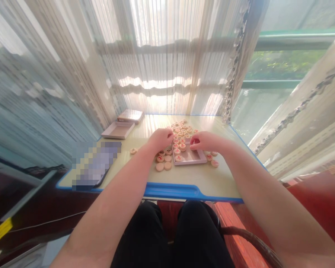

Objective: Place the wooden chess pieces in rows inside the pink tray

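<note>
A shallow rectangular box tray (195,158) lies on a small cream table with a blue rim (173,190). Round wooden Chinese chess pieces (182,131) with red or dark marks are scattered behind, beside and inside the tray. My left hand (159,139) rests curled at the tray's left edge, fingers closed over pieces I cannot make out. My right hand (203,141) hovers over the tray's far right corner, thumb and fingers pinched together on a chess piece. More pieces (163,163) lie loose to the left of the tray.
A second shallow tray (117,130) and a flat box lid (130,116) sit at the table's far left. A blurred-out dark flat object (93,165) lies at the near left. Sheer curtains (162,56) hang close behind the table. My black-clad knees are under the front edge.
</note>
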The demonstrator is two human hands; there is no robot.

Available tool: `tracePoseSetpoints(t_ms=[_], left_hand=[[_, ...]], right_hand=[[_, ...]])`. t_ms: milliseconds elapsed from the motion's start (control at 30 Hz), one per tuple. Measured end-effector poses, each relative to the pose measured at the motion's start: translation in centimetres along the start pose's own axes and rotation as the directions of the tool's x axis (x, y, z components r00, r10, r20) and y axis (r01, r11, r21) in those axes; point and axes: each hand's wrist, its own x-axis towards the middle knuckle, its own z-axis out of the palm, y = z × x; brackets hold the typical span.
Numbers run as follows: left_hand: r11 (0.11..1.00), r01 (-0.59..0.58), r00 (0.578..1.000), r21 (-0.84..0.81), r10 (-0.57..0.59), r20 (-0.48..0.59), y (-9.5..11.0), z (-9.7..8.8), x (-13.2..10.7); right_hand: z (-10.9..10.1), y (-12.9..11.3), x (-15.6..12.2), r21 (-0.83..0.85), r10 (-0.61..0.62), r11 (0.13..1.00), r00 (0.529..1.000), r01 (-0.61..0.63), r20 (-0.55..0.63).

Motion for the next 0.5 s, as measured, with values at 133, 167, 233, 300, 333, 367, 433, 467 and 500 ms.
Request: tracePoseSetpoints(t_ms=[133,167,233,300,333,367,433,467,500], left_hand=[[0.988,-0.048,0.998,-0.147,0.041,-0.051,0.36,-0.24,-0.17],[0.984,-0.060,0.998,-0.165,0.053,-0.045,0.41,-0.27,-0.17],[0.984,-0.065,0.998,-0.166,0.061,-0.027,0.41,-0.26,-0.15],[0.987,-0.063,0.998,-0.146,0.062,-0.013,0.34,-0.21,-0.11],[0.989,-0.060,0.998,-0.138,0.059,-0.012,0.29,-0.19,-0.09],[0.989,-0.054,0.998,-0.135,0.053,-0.014,0.25,-0.17,-0.08],[0.989,-0.043,0.999,-0.143,0.040,-0.024,0.21,-0.16,-0.06],[0.988,-0.037,0.999,-0.150,0.032,-0.034,0.21,-0.16,-0.06],[0.987,-0.032,0.999,-0.159,0.025,-0.044,0.21,-0.16,-0.06]], right_hand=[[-0.09,-0.34,-0.30,-0.053,-0.002,0.999,1.000,0.003,0.006],[-0.11,-0.48,-0.37,-0.063,-0.003,0.998,1.000,0.003,0.008],[-0.11,-0.75,-0.47,-0.079,-0.003,0.997,1.000,0.003,0.009],[-0.06,-0.91,-0.47,-0.091,-0.008,0.996,1.000,0.009,0.006],[-0.03,-0.94,-0.45,-0.095,-0.012,0.995,1.000,0.013,0.007],[0.00,-0.94,-0.43,-0.099,-0.015,0.995,1.000,0.016,0.010],[0.00,-0.92,-0.41,-0.104,-0.013,0.995,1.000,0.015,0.018],[-0.03,-0.93,-0.43,-0.106,-0.008,0.994,1.000,0.010,0.020],[-0.07,-0.96,-0.47,-0.107,-0.001,0.994,1.000,0.004,0.021]])
